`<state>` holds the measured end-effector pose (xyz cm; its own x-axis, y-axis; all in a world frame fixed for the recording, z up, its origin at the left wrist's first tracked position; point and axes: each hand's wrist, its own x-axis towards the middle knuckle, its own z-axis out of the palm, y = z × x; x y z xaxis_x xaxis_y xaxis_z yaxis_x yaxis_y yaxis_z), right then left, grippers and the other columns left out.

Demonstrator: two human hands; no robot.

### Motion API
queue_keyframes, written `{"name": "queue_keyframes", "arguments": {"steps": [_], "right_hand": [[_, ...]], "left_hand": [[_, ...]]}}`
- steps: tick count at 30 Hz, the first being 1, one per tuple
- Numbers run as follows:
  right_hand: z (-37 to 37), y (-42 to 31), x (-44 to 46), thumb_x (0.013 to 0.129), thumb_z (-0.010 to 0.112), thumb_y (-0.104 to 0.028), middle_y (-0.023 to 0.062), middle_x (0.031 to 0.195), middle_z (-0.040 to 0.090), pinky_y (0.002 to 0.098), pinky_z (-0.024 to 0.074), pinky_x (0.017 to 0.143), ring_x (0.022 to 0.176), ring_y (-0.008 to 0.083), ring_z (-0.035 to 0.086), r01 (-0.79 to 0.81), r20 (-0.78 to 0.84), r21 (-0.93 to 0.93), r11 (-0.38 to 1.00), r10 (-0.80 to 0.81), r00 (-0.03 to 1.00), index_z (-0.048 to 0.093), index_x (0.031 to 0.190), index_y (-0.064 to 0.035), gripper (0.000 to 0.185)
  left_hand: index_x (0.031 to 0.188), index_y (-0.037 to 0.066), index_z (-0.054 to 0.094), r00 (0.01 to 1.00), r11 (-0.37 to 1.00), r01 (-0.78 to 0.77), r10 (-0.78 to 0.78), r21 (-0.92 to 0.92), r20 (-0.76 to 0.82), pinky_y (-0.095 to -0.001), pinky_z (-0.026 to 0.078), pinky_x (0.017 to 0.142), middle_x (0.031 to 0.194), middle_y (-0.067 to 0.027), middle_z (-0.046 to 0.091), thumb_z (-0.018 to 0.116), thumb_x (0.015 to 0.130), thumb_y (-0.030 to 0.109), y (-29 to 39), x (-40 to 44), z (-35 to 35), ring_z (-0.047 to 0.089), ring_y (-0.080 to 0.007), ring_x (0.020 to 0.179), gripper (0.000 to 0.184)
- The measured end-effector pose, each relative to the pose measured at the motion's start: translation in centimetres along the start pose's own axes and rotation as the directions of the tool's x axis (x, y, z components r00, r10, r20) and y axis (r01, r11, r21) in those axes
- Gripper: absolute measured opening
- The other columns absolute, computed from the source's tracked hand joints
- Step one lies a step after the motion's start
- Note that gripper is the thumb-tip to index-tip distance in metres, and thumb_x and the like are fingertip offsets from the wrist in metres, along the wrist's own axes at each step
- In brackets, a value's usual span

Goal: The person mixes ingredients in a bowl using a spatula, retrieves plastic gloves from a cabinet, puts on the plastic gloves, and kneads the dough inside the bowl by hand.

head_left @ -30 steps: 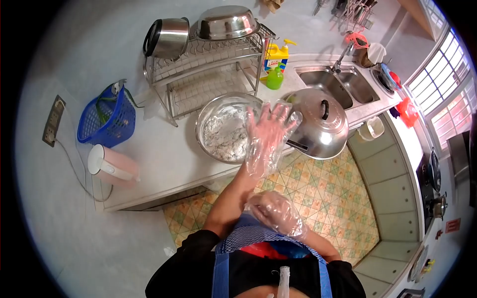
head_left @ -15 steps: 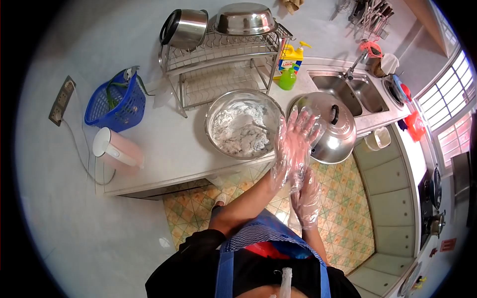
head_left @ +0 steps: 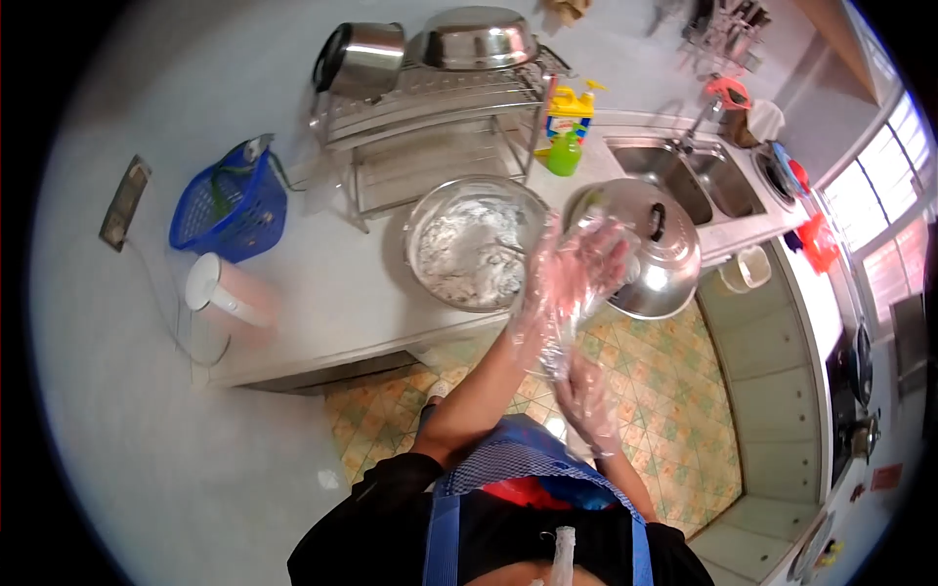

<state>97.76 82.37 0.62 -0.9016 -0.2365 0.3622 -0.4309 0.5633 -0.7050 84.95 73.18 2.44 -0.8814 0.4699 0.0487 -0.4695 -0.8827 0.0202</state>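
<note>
My left hand (head_left: 576, 269) wears a clear, loose plastic glove. It is raised palm up beside the mixing bowl, holding nothing, with its fingers apart and a little bent. Just below it, my right hand (head_left: 589, 405), also in a clear plastic glove, has its fingers closed at the cuff of the left glove (head_left: 554, 359), near the wrist. Partly behind my left hand is a steel mixing bowl (head_left: 415, 230) of white flour (head_left: 469, 259), the handle of a utensil leaning in it. To the right sits a large domed steel lid (head_left: 650, 234) with a black knob.
A steel dish rack (head_left: 430, 107) with a pot (head_left: 376, 59) and an upturned basin (head_left: 479, 39) stands behind the bowl. A blue basket (head_left: 230, 210) and a pink-white kettle (head_left: 230, 293) are on the left. Soap bottles (head_left: 564, 154) stand near the double sink (head_left: 674, 181).
My left hand has shifted slightly left and its fingers have bent from a straighter spread. My right hand has moved a little left and down, at the left glove's cuff.
</note>
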Motion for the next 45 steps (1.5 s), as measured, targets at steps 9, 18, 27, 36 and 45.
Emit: {"name": "queue_keyframes", "arguments": {"steps": [9, 18, 27, 36, 45], "right_hand": [[1.6, 5.8, -2.3, 0.088, 0.056, -0.018, 0.0089, 0.097, 0.061, 0.0323, 0.0447, 0.079, 0.088, 0.019, 0.056, -0.516, 0.364, 0.408, 0.753, 0.384, 0.848, 0.056, 0.111, 0.0003, 0.03], [3.7, 5.1, -3.5, 0.086, 0.052, -0.007, 0.0171, 0.129, 0.046, 0.0356, 0.0317, 0.102, 0.122, 0.0294, 0.042, -0.209, 0.053, 0.307, 0.928, 0.202, 0.978, 0.04, 0.129, 0.0026, 0.045], [7.4, 6.4, -2.6, 0.087, 0.054, -0.013, 0.0118, 0.124, 0.05, 0.0326, 0.0408, 0.094, 0.11, 0.0211, 0.05, -0.379, 0.419, 0.553, 0.742, 0.146, 0.896, 0.045, 0.127, -0.0002, 0.043], [-3.0, -1.2, -1.3, 0.082, 0.066, -0.014, 0.0072, 0.084, 0.068, 0.0252, 0.0511, 0.062, 0.072, 0.0125, 0.064, -0.372, 0.627, 0.266, 0.889, 0.133, 0.767, 0.067, 0.093, -0.0053, 0.014], [-1.6, -2.7, 4.2, 0.078, 0.067, -0.014, 0.0116, 0.077, 0.057, 0.0367, 0.0477, 0.057, 0.066, 0.0278, 0.059, 0.149, 0.099, -0.211, 0.966, -0.131, 0.986, 0.057, 0.09, -0.0035, 0.019]], "left_hand": [[0.116, 0.0, 0.052, 0.997, 0.934, -0.037, 0.058, -0.356, 0.051, -0.0443, 0.045, 0.094, 0.124, -0.0171, 0.054, 0.05, 0.091, 0.042, -0.9, -1.1, 0.4, 0.055, -0.0279, 0.109, 0.049], [0.1, -0.002, 0.053, 0.991, 0.825, -0.106, 0.043, -0.555, -0.125, -0.0504, 0.045, 0.092, 0.108, -0.0164, 0.056, 0.057, 0.087, 0.045, -1.7, -1.4, 0.2, 0.055, -0.0301, 0.103, 0.049], [0.112, 0.006, 0.054, 0.996, 0.982, 0.021, -0.037, -0.188, -0.087, -0.0416, 0.047, 0.088, 0.116, -0.0104, 0.056, 0.056, 0.088, 0.044, -4.8, -3.1, 2.0, 0.058, -0.0241, 0.102, 0.046], [0.111, 0.001, 0.051, 0.979, -0.821, -0.017, 0.104, 0.571, 0.178, -0.0404, 0.051, 0.075, 0.104, -0.0165, 0.054, 0.056, 0.08, 0.011, 0.5, -2.0, -4.8, 0.061, -0.0306, 0.088, 0.032], [0.095, -0.001, 0.055, 0.983, -0.839, 0.063, 0.146, 0.54, 0.113, -0.0444, 0.05, 0.065, 0.089, -0.021, 0.057, 0.048, 0.083, 0.014, -0.2, -1.1, -10.3, 0.062, -0.0344, 0.074, 0.02]]}}
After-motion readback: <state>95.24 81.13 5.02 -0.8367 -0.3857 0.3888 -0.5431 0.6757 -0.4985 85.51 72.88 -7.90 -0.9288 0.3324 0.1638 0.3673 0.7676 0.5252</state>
